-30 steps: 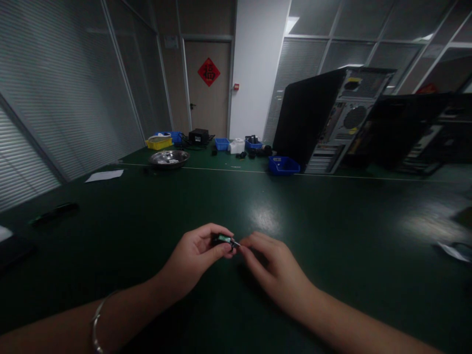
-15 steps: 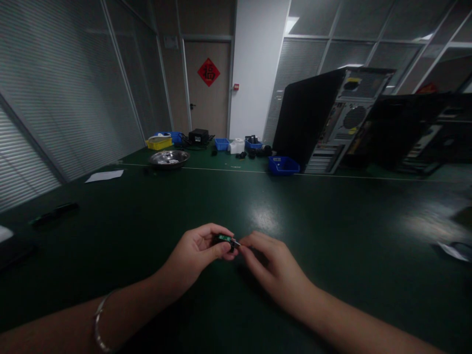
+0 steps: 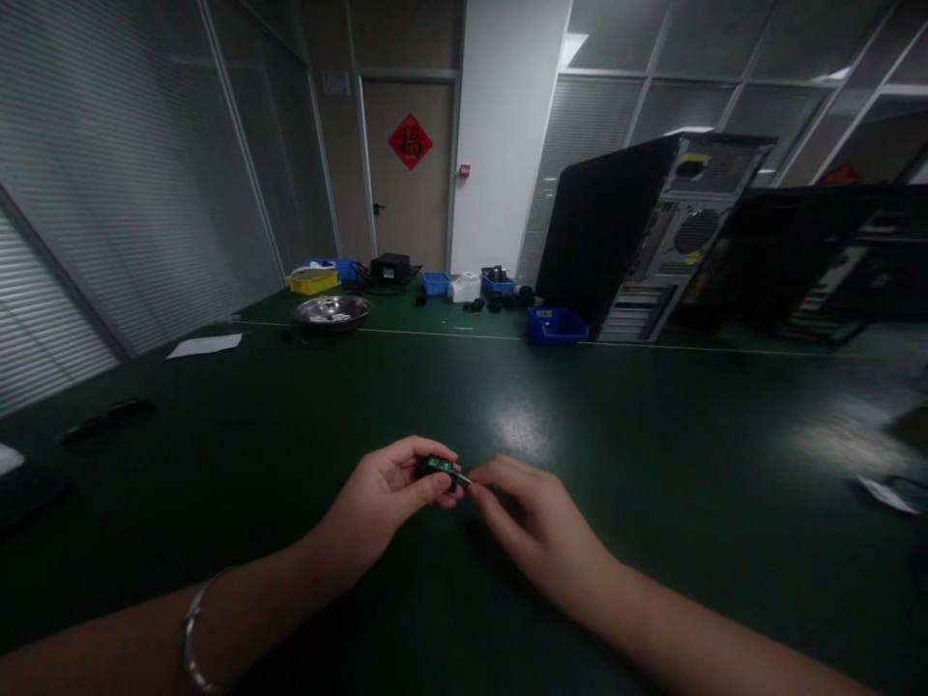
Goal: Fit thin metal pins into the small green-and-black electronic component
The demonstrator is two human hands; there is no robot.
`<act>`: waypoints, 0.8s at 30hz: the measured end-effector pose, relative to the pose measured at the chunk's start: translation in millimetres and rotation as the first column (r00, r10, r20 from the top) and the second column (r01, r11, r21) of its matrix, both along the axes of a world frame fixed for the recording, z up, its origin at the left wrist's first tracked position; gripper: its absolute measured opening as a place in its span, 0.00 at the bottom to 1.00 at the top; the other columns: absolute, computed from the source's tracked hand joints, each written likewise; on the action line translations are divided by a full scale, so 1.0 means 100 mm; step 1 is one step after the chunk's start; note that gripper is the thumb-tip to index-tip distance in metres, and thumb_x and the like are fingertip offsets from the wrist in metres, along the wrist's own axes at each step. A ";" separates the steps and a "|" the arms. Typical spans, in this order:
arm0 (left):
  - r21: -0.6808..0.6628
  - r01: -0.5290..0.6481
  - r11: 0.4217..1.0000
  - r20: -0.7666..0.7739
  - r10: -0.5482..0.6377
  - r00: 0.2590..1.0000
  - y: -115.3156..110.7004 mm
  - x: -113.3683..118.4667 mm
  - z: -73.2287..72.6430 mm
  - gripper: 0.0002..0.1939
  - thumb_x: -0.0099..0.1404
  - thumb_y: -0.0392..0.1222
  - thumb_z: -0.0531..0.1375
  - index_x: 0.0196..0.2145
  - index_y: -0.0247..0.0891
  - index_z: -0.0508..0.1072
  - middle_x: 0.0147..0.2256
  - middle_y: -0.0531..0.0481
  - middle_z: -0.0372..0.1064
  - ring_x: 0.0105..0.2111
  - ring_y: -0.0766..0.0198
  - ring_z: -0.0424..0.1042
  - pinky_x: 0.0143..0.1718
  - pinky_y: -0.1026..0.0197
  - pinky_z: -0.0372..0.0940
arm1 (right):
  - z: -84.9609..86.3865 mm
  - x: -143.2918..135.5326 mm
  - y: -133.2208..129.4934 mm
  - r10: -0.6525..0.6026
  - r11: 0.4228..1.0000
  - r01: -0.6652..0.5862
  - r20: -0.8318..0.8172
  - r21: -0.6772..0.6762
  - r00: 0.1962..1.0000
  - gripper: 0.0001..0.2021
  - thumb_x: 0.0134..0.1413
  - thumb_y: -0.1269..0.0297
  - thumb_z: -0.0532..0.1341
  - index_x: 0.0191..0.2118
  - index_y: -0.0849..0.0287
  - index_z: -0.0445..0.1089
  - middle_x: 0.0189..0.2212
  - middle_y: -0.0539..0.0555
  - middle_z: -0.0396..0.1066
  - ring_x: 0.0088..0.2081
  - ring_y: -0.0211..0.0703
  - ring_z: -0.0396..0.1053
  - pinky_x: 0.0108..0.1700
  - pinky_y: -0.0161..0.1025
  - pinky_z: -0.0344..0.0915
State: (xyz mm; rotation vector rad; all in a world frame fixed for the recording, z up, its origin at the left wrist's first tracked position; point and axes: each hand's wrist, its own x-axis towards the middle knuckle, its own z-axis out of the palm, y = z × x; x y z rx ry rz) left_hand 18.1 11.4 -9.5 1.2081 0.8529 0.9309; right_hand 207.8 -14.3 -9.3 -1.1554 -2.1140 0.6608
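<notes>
In the head view my left hand (image 3: 388, 491) is closed around a small green circuit board (image 3: 439, 465) with dark parts at its edge. The thumb presses on the near side and the fingers lie behind it. My right hand (image 3: 533, 507) pinches a thin metal-coloured piece (image 3: 462, 478) between thumb and forefinger. That piece meets the board's right end; whether it is a tool tip or a part of the board I cannot make out. Both hands are above the dark green table (image 3: 464, 396).
A steel bowl (image 3: 332, 313), a yellow bin (image 3: 313, 281) and a blue tray (image 3: 557, 326) stand at the back. A black computer tower (image 3: 616, 232) is behind them on the right. Paper (image 3: 205, 345) and dark pieces (image 3: 108, 418) lie on the left.
Almost nothing differs. The board has tilted and shifted very slightly upward in my left hand, while my right hand stays where it was.
</notes>
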 end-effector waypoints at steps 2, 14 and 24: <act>0.001 0.005 1.000 -0.004 -0.005 1.000 0.00 0.00 0.01 0.10 0.58 0.33 0.64 0.39 0.31 0.72 0.33 0.48 0.74 0.33 0.64 0.73 0.38 0.61 0.67 | 0.00 0.00 0.00 0.006 1.000 -0.006 0.002 0.002 1.000 0.09 0.63 0.66 0.53 0.38 0.58 0.70 0.33 0.51 0.69 0.33 0.37 0.67 0.36 0.34 0.61; -0.017 0.045 0.999 0.013 -0.044 0.999 0.02 -0.02 -0.01 0.10 0.58 0.33 0.64 0.39 0.31 0.72 0.33 0.48 0.74 0.33 0.64 0.73 0.38 0.60 0.66 | 0.02 0.01 0.00 0.027 1.000 -0.027 0.003 0.005 1.000 0.09 0.63 0.67 0.53 0.37 0.58 0.70 0.32 0.51 0.69 0.34 0.37 0.67 0.36 0.34 0.61; 0.014 0.064 0.998 0.038 -0.064 0.997 0.03 -0.01 -0.06 0.09 0.57 0.33 0.65 0.38 0.32 0.73 0.32 0.49 0.73 0.31 0.66 0.72 0.35 0.62 0.66 | -0.01 -0.01 0.00 0.034 0.999 -0.033 -0.040 0.007 0.999 0.08 0.62 0.68 0.53 0.37 0.58 0.70 0.32 0.51 0.70 0.34 0.37 0.67 0.37 0.34 0.61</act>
